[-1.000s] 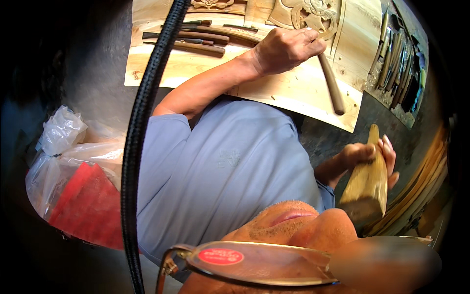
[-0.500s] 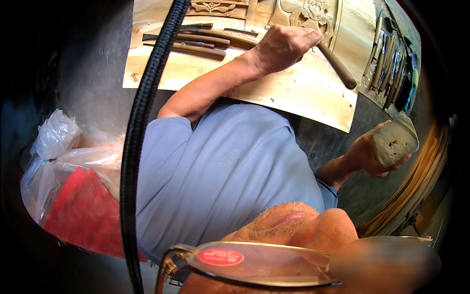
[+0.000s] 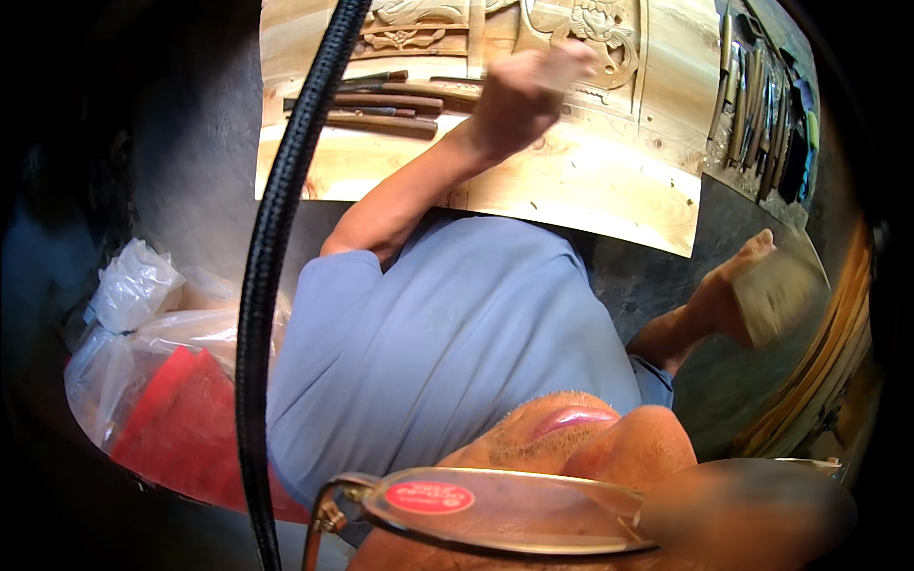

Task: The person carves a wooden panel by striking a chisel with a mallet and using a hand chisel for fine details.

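My left hand [image 3: 522,103] is closed above the carved wooden panel [image 3: 609,38], its fingers pointing to the far right and smeared by motion. Whatever it grips cannot be made out; no long handle sticks out of it. Off to the right, beyond the panel's near corner, my right hand [image 3: 716,290] grips a blocky wooden mallet [image 3: 776,290]. The mallet is blurred, and its handle is hidden. Several carving chisels [image 3: 386,102] with wooden handles lie on the board left of my left hand.
More tools [image 3: 757,114] lie in a crowded row at the far right. Curved wooden strips [image 3: 819,371] stand along the right edge. Clear plastic bags [image 3: 138,285] and a red item [image 3: 186,409] sit at the lower left. A black braided cord [image 3: 276,219] crosses the view.
My left hand has drawn slightly left and nearer, and the chisel handle that stuck out of it no longer shows. My right hand has turned, tilting the mallet, with the thumb raised.
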`<state>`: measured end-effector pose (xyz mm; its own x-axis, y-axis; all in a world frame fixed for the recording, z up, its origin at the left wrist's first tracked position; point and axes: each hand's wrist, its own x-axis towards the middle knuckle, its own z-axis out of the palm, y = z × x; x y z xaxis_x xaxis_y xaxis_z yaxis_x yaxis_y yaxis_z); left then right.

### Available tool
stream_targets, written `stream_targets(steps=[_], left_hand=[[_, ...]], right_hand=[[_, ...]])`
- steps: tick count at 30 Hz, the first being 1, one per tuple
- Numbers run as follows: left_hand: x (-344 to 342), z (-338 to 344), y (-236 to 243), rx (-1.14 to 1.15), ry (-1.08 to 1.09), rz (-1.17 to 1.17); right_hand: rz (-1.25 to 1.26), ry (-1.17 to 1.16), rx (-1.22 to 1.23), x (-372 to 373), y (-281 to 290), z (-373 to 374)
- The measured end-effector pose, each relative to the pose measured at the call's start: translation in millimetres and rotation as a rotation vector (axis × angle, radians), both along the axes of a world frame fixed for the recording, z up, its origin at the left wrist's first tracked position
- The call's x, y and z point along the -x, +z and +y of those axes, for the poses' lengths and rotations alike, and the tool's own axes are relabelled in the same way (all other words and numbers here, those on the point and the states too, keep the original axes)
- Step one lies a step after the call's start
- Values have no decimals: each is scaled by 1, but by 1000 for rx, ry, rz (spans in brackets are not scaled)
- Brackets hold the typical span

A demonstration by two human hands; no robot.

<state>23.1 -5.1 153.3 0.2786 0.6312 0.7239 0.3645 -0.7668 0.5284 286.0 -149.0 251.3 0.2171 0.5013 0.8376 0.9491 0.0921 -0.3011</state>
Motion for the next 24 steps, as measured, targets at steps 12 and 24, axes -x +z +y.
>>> stream_targets(steps=[12, 24], left_hand=[[-8, 4, 10, 352, 98, -203], [-13, 20, 22, 206, 45, -37]], right_hand=[[441, 88, 25, 16, -16, 4], [382, 88, 63, 10, -24, 2]])
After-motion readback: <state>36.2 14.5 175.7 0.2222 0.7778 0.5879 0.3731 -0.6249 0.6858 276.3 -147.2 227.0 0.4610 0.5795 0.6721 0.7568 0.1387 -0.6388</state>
